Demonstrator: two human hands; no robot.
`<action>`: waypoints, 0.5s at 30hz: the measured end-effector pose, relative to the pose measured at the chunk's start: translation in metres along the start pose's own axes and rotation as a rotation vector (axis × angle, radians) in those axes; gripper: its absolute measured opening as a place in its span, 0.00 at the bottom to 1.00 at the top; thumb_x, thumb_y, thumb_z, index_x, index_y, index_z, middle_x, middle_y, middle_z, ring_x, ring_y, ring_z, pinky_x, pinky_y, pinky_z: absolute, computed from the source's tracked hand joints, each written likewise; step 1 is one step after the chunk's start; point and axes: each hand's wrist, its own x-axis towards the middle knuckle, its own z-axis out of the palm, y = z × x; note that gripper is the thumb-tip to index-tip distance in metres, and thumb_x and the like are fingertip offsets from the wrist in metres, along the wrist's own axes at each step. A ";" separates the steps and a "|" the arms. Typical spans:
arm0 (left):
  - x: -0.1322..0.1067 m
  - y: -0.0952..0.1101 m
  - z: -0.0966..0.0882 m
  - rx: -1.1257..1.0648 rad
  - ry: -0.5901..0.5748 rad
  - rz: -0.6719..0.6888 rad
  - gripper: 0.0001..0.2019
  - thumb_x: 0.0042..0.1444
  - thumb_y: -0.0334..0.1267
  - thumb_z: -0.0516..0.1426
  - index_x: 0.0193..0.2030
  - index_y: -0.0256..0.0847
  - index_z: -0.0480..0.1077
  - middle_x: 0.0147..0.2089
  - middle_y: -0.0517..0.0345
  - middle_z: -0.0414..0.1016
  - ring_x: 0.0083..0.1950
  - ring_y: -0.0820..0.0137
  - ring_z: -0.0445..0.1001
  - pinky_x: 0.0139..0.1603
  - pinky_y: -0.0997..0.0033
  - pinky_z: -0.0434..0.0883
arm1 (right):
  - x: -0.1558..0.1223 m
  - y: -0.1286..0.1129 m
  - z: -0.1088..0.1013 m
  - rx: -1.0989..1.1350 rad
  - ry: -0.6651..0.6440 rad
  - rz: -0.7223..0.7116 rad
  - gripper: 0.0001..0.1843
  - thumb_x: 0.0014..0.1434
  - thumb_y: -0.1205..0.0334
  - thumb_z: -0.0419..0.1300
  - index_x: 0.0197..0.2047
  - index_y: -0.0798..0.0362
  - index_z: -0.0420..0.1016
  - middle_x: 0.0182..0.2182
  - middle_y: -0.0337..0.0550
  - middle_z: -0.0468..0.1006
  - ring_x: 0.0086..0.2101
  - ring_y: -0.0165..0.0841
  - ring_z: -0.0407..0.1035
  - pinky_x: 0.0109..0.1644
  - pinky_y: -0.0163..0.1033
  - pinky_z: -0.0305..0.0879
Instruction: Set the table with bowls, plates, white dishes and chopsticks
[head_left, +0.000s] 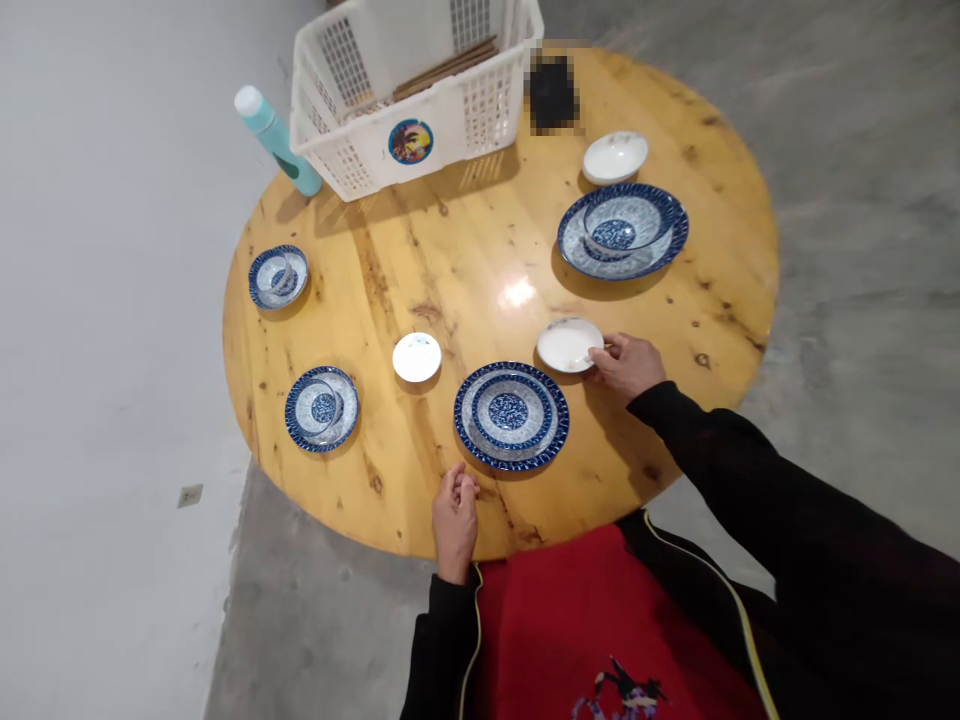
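Observation:
My right hand [630,366] pinches the right edge of a small white oval dish [567,348] between thumb and fingers. Just below and left of that dish is a blue-and-white plate [466,446] with a smaller matching dish [513,410] on it. My left hand [454,515] rests by the table's near edge, its fingers curled in, just below this plate. Nothing shows in its fingers. A small round white dish [417,357] lies to the left of the plate.
On the round wooden table [420,260] are two small blue-and-white settings [352,432] at left, a large plate with a bowl [581,258], and a white bowl [616,160]. A white basket [360,165] with chopsticks, a turquoise bottle [281,145] and a blurred dark object [553,95] stand behind.

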 end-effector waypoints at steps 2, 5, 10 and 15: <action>0.000 0.001 0.002 -0.005 0.003 -0.003 0.25 0.61 0.52 0.58 0.57 0.36 0.72 0.43 0.49 0.81 0.43 0.64 0.81 0.50 0.63 0.76 | 0.001 -0.002 -0.001 0.019 -0.014 0.027 0.16 0.60 0.61 0.57 0.47 0.59 0.80 0.19 0.40 0.76 0.26 0.40 0.76 0.41 0.41 0.72; -0.002 0.004 0.005 -0.005 0.007 0.001 0.25 0.61 0.54 0.58 0.57 0.36 0.72 0.44 0.50 0.80 0.43 0.65 0.81 0.50 0.64 0.76 | 0.002 -0.002 -0.005 0.021 -0.019 0.004 0.17 0.59 0.60 0.58 0.48 0.58 0.80 0.18 0.39 0.75 0.27 0.40 0.76 0.43 0.42 0.72; -0.004 0.006 0.009 -0.014 -0.011 0.015 0.22 0.63 0.50 0.58 0.56 0.37 0.72 0.43 0.51 0.80 0.43 0.66 0.81 0.50 0.65 0.77 | 0.001 -0.006 -0.009 0.006 -0.002 0.031 0.18 0.59 0.62 0.57 0.49 0.59 0.80 0.18 0.40 0.74 0.29 0.42 0.77 0.45 0.42 0.73; -0.008 0.003 0.014 0.028 0.008 0.005 0.17 0.67 0.43 0.54 0.56 0.38 0.72 0.43 0.52 0.81 0.43 0.67 0.81 0.50 0.66 0.77 | -0.004 -0.017 -0.016 -0.026 -0.040 0.091 0.18 0.59 0.62 0.57 0.49 0.59 0.79 0.19 0.42 0.75 0.31 0.43 0.77 0.43 0.42 0.73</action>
